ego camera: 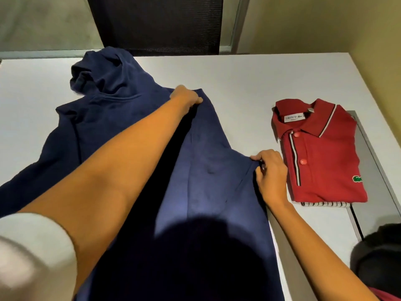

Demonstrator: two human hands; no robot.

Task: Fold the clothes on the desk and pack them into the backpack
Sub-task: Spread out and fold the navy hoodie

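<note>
White bench (238, 79): carries both garments.
Navy hoodie (104, 118): spread over the left and middle of the bench. Its near end runs out of view in shadow. A long strip down its right side looks doubled over the body.
Red polo shirt (325, 153): already folded, collar away from the person, lying right of the hoodie and apart from it. A striped edge shows just under its near hem.
Dark shape (377, 253): lower right corner, possibly the backpack; cannot tell.
Left hand (185, 96): stretched to the far end of the strip, fingers (196, 101) curled, gripping the cloth.
Right hand (271, 170): nearer the person, pinching the hoodie's right edge.
Key relation: both hands hold one right-hand line, left far, right near. The unfolded bulk lies to their left, so a fold would likely travel leftward.
Axis: long axis runs near to far, with the hood (91, 74) pointing away and slightly left.
</note>
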